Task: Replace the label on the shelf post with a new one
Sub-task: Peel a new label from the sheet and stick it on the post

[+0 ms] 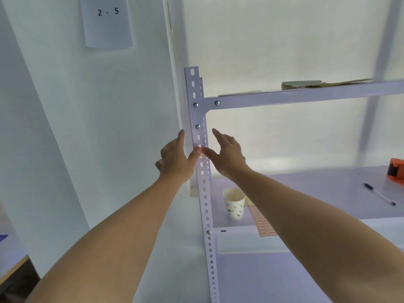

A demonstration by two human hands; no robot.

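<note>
Finding: both hands are on the shelf post, just below the bolted corner bracket.

Left hand: thumb pressed flat on the post's front face, index finger straight up along the post's 9 o'clock edge, nothing held in it. Right hand: fingers straight and raised towards 12 o'clock, thumb tip meeting the left thumb on the post, nothing held in it either.

The label cannot be made out. If it is there, it lies under the two thumb tips.

Judgement: the work is at the label spot. Whether this is picking at the old label or rubbing down the new one cannot be told. The next move calls for firm thumb pressure along the narrow face, kept square across the punched slots.

Supplies: the sheet of labels lies at 5 o'clock on the lower shelf, beside a paper cup. A pen and tape dispenser lie at 3 o'clock.

Clearance: the wall trim crowds the left fingers. There is open room to the right, under the upper shelf rail.
</note>
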